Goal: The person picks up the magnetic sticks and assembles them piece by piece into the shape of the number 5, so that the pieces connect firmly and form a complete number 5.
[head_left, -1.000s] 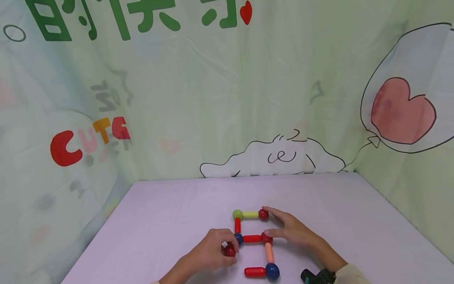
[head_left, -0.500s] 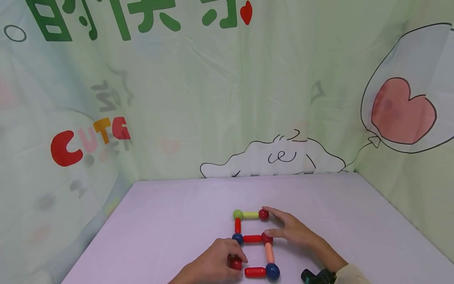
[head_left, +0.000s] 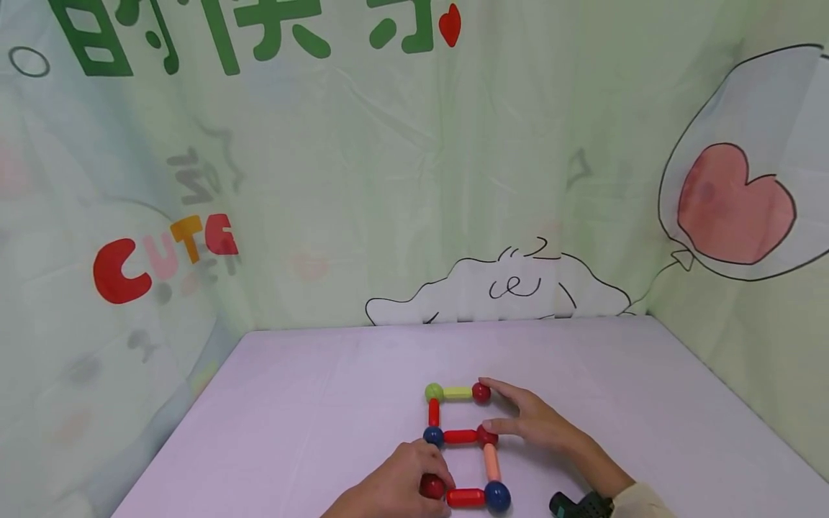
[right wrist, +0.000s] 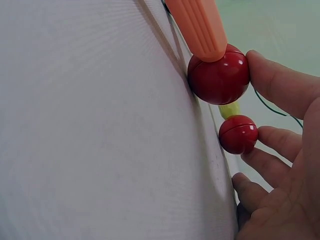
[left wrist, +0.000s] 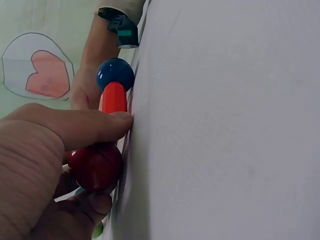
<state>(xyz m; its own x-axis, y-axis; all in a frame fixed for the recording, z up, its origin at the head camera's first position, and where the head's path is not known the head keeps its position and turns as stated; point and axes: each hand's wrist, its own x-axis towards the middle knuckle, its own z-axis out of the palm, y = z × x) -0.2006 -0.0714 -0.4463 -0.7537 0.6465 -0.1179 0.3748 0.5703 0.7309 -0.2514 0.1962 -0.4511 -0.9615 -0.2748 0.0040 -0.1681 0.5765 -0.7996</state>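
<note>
My left hand (head_left: 403, 480) pinches a red ball (head_left: 432, 487) between thumb and fingers, right at the left end of a red rod (head_left: 465, 498). In the left wrist view, the thumb lies across where that ball (left wrist: 97, 167) and rod (left wrist: 115, 97) meet. The rod's other end joins a blue ball (head_left: 497, 496). My right hand (head_left: 544, 423) lies with fingers spread; its thumb touches the middle red ball (head_left: 487, 435) and its fingertips the far red ball (head_left: 481, 392). An orange rod (head_left: 492, 462) links the middle red ball and the blue ball.
Farther back, a green ball (head_left: 434, 392), yellow-green rod (head_left: 458, 393), red rods (head_left: 460, 437) and second blue ball (head_left: 433, 436) continue the figure on the pale tabletop (head_left: 311, 403). A black wrist camera (head_left: 581, 505) sits by the right sleeve. A printed curtain (head_left: 401, 180) stands behind.
My left hand has brought the red ball from beside the left blue ball toward the front and slightly right, to the end of the near red rod. My right hand has stayed put.
</note>
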